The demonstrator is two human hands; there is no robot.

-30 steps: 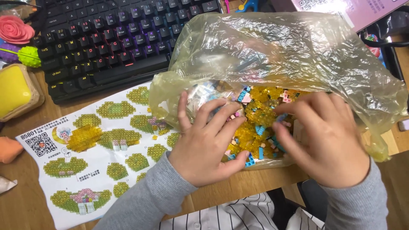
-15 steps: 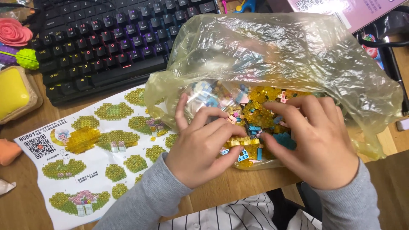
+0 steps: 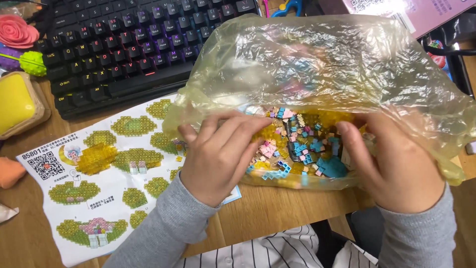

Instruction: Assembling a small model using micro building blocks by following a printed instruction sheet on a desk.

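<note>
Seen from above, two bare hands in grey sleeves work at the mouth of a large, crumpled, clear yellowish plastic bag (image 3: 327,64) lying on a wooden desk (image 3: 277,213). The left hand (image 3: 218,156) rests palm down at the bag's near opening, its fingers (image 3: 233,130) spread and curled loosely over the film, pressing rather than clenching. The right hand (image 3: 396,168) grips the bag's edge on the opposite side, fingers tucked under the plastic, so whether they pinch it tight cannot be told.

Between the two hands, inside the bag, lies a heap of tiny building bricks (image 3: 302,141) in yellow, blue, pink and tan. Beyond the hands the bag billows up, empty and wrinkled.

The bag looks thin, soft and light, and would likely slump and spill if lifted by one side; holding both edges of the mouth seems the safest grip. The bricks look hard, small and slippery, best taken singly with the fingertips.

Under and beside the left hand sits a printed instruction sheet (image 3: 99,188) showing green and yellow brick layouts. Further out from that hand is a black keyboard (image 3: 114,44); off to its outer side are a yellow sponge in a tray (image 3: 15,99) and a pink rose shape (image 3: 17,30).
</note>
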